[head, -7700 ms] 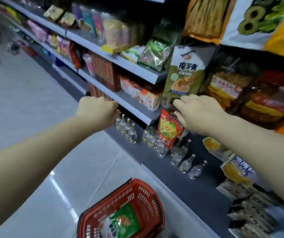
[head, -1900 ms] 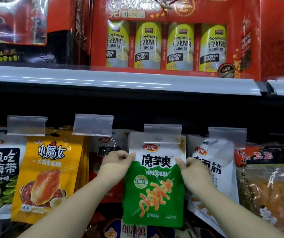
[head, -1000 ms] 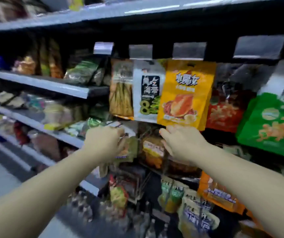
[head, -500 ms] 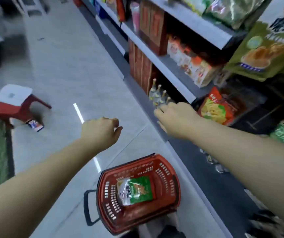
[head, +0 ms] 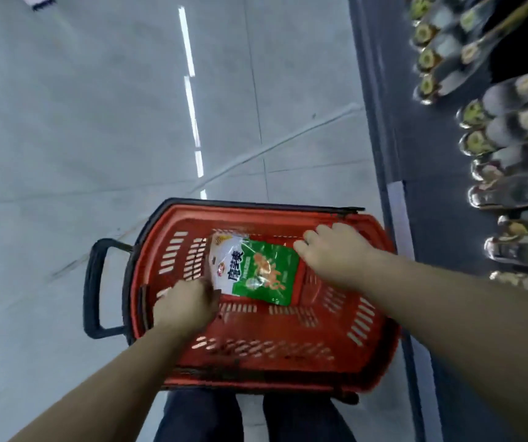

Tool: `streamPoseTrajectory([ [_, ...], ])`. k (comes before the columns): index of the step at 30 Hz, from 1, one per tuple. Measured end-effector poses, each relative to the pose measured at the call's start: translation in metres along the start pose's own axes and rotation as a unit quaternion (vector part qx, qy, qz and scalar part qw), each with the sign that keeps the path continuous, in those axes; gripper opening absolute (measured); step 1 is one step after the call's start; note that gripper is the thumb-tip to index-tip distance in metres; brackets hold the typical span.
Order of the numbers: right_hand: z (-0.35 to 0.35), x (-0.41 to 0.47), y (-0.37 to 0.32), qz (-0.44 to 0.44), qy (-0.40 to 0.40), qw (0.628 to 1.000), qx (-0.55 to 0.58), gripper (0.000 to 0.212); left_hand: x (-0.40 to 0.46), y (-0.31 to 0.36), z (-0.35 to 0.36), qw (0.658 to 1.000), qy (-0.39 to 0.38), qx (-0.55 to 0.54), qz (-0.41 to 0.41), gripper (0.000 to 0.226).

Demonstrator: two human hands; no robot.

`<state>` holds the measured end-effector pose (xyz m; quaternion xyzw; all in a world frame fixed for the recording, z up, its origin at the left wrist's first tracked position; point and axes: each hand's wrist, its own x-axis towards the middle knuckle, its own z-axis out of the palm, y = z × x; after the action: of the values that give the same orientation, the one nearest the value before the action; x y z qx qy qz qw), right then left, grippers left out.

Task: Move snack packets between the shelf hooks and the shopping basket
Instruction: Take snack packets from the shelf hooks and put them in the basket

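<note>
Head cam: both hands at green/white snack packet, label blurred.

The red basket is showing as moulded plastic with slotted walls, matt, and its black handle is looking like smooth plastic too. Inside the basket, the green-and-white snack packet is gleaming like glossy film. Around the basket, the pale floor is shining, polished and smooth. Right of the basket, bottles are glinting like glass.
</note>
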<state>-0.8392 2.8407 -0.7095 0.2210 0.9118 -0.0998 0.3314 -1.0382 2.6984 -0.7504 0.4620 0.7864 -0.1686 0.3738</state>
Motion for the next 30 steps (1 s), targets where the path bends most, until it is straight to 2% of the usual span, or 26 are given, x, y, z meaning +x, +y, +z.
streamPoseTrajectory([
  [4,0.089,0.084,-0.017,-0.038,-0.051,0.997,0.036,0.033,0.073,-0.009,0.1,0.978,-0.063,-0.147,-0.132,0.04],
  [7,0.143,0.144,-0.031,-0.039,-0.075,0.995,0.059,0.032,0.13,-0.018,0.167,0.92,-0.123,-0.291,-0.233,0.052],
  [9,0.172,0.188,-0.041,-0.038,-0.079,0.993,0.073,0.035,0.164,-0.02,0.2,0.848,-0.153,-0.425,-0.277,0.041],
  [11,0.193,0.225,-0.05,-0.031,-0.064,0.993,0.094,0.041,0.191,-0.016,0.219,0.752,-0.175,-0.554,-0.311,0.034],
  [12,0.202,0.24,-0.056,-0.025,-0.051,0.993,0.103,0.044,0.199,-0.013,0.224,0.715,-0.176,-0.589,-0.332,0.031],
  [14,0.218,0.259,-0.066,-0.006,-0.025,0.994,0.102,0.048,0.21,-0.009,0.231,0.65,-0.176,-0.638,-0.374,0.021],
  [16,0.229,0.266,-0.074,0.026,-0.014,0.994,0.107,0.049,0.213,-0.008,0.238,0.607,-0.152,-0.671,-0.398,0.02],
  [20,0.236,0.267,-0.085,0.071,-0.012,0.989,0.128,0.046,0.208,-0.015,0.251,0.599,-0.11,-0.673,-0.421,0.035],
  [23,0.234,0.269,-0.09,0.095,0.022,0.983,0.156,0.047,0.208,-0.023,0.253,0.583,-0.095,-0.679,-0.436,0.039],
  [25,0.23,0.266,-0.092,0.119,0.041,0.974,0.191,0.052,0.207,-0.025,0.252,0.586,-0.086,-0.671,-0.446,0.044],
  [27,0.225,0.259,-0.092,0.147,0.06,0.952,0.26,0.049,0.201,-0.024,0.248,0.585,-0.091,-0.675,-0.44,0.043],
  [30,0.218,0.238,-0.087,0.158,0.069,0.909,0.378,0.034,0.184,-0.025,0.237,0.578,-0.086,-0.686,-0.433,0.039],
])
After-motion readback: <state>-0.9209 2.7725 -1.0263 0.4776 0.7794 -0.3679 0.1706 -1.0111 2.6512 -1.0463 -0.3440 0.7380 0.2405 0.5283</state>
